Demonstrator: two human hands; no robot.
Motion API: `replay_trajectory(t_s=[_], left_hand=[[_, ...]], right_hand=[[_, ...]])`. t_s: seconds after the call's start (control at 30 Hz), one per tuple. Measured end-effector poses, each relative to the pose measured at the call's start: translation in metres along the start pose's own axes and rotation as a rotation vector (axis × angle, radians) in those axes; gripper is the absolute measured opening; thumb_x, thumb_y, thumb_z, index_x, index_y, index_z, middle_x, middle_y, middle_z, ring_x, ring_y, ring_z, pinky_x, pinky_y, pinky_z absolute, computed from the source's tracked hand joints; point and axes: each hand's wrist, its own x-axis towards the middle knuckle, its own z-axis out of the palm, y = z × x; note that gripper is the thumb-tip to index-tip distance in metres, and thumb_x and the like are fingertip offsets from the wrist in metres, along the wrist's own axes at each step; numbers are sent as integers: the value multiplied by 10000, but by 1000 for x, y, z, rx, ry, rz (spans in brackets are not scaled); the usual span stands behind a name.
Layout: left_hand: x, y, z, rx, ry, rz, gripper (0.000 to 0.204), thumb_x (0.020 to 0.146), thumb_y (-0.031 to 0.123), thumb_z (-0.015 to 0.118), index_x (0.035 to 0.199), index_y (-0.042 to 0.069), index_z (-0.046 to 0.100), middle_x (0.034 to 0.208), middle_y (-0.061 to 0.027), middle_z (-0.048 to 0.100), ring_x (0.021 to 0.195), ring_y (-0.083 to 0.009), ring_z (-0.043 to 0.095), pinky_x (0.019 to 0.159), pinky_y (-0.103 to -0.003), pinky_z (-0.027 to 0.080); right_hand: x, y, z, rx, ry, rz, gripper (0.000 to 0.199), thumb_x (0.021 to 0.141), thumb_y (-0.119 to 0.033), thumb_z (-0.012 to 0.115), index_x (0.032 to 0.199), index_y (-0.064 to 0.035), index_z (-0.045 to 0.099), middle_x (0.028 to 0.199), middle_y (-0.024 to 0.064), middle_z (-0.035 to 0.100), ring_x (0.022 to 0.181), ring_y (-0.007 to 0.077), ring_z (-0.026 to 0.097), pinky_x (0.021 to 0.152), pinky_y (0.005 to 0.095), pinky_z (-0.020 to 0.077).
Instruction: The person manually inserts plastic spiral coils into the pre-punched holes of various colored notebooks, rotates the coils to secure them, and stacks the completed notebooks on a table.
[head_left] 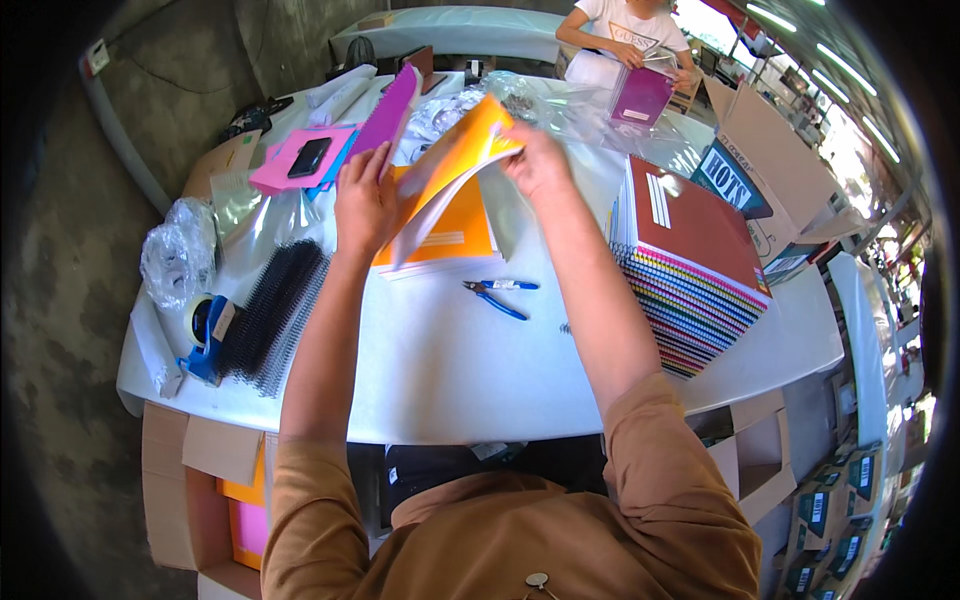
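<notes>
Orange notebook (pixel 452 148) slants up rightward, right hand (pixel 541 166) pinching its right edge, left hand (pixel 364 205) at its left, grip unclear.

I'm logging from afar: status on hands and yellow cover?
Right hand pinching raised yellow cover. Left hand at its left side. Blue-handled cutters lying nearby, clear of both.
</notes>
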Motion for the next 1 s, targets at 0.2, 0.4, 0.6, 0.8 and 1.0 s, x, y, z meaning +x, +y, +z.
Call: replay_trajectory(t_s=[0.2, 0.4, 0.6, 0.8, 1.0], left_hand=[[-69, 4, 48, 220, -655, 23, 381, 838, 278, 565, 1169, 88, 564, 1080, -116, 564, 1002, -320, 528, 868, -405, 448], [-74, 31, -19, -1842, -576, -780, 980, 752, 797, 305, 1355, 26, 348, 1345, -147, 426, 1180, -301, 456, 977, -442, 383], [-186, 70, -86, -1132, -334, -1157, 632, 841, 349, 617, 1327, 38, 359, 1262, -116, 486, 1160, -278, 477, 976, -420, 391], [-214, 84, -118, -682, -292, -867, 287, 856, 97, 595, 1113, -18, 543, 1022, -66, 603, 940, -150, 558, 815, -283, 437], [-140, 108, -182, -547, -495, -192, 198, 799, 18, 521, 946, -69, 621, 967, -216, 652, 871, -257, 648, 791, -302, 487]], right_hand=[[-115, -71, 70, -384, -193, -726, 304, 777, -33, 629, 1064, 68, 615, 879, 65, 636, 751, 98, 560, 682, 226, 443], [-202, -29, 10, -1109, -708, -939, 401, 754, 48, 552, 1147, -15, 595, 793, 87, 483, 758, 211, 510, 706, 289, 432], [-271, 96, -79, -1318, -1029, -581, 369, 750, 6, 554, 1117, -27, 580, 945, 134, 528, 929, 289, 525, 819, 359, 435], [-274, 73, -82, -1457, -829, -488, 808, 699, -339, 745, 1333, -11, 366, 1373, 207, 326, 1273, 330, 327, 1016, 405, 304], [-231, 9, -112, -645, -281, -488, 622, 678, -147, 787, 1205, -18, 483, 1242, 178, 481, 1156, 229, 465, 980, 357, 361]])
